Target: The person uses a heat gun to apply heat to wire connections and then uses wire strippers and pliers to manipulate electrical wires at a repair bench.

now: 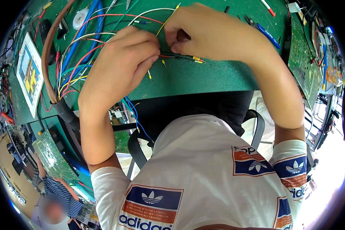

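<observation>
My left hand (122, 57) is closed over a bundle of thin coloured wires (89, 57), thumb and fingers pinched together. Fingers curled, my right hand (195, 34) pinches beside it at dark wires (176, 55) that run between the two hands. Those wires end in yellow-marked tips (197, 59) below the right hand. A white wire (149, 76) with a yellow-green tip pokes out under the left thumb. The exact grip points are partly hidden by the fingers. The wires fan out of a thick black-sleeved cable (67, 113) at the left.
The green table (218, 78) carries blue-handled pliers (266, 34), a red-and-white pen (267, 7) and a white tape roll (80, 18). A sheet with a coloured picture (30, 74) lies at the left, beside a brown cable (50, 50). Another person (61, 191) is at lower left.
</observation>
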`<action>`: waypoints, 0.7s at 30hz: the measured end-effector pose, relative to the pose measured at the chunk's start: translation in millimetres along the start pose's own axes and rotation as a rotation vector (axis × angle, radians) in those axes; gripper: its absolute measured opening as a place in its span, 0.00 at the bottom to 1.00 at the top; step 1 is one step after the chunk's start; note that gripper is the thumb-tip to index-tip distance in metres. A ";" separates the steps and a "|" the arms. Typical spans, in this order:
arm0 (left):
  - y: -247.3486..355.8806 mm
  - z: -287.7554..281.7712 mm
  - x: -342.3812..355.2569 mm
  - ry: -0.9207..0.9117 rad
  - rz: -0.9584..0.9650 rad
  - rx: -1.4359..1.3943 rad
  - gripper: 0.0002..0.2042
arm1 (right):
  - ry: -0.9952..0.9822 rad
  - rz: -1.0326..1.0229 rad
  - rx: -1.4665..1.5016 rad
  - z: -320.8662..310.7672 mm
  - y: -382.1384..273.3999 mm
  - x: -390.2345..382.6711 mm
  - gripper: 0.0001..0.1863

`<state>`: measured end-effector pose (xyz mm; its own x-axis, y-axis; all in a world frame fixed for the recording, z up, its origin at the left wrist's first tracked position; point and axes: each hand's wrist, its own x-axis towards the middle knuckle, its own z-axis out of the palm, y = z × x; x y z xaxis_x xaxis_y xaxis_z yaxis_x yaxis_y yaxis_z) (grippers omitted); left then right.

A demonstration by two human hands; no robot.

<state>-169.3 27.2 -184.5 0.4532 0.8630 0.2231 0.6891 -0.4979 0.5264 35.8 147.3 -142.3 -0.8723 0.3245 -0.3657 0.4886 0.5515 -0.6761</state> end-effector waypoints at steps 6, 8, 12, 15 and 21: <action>-1.8 3.3 -0.5 0.040 0.046 0.010 0.05 | -0.023 0.096 0.075 1.6 -11.3 15.9 0.09; -2.0 2.5 -0.6 0.026 0.036 0.020 0.05 | -0.019 0.032 0.078 7.7 -1.2 21.6 0.09; -2.8 3.7 -2.8 0.042 0.034 0.006 0.05 | -0.095 0.013 -0.004 5.9 -1.2 28.3 0.08; -2.8 4.6 -3.3 0.053 0.049 0.025 0.05 | -0.081 0.052 -0.074 6.8 -6.8 29.7 0.07; -2.6 4.1 -3.1 0.039 0.054 0.049 0.05 | -0.048 0.151 -0.197 10.2 -13.8 34.5 0.09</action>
<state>-170.2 25.4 -189.9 0.4687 0.8371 0.2820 0.6920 -0.5464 0.4719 -1.2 143.1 -152.1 -0.7867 0.3800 -0.4866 0.6034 0.6401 -0.4756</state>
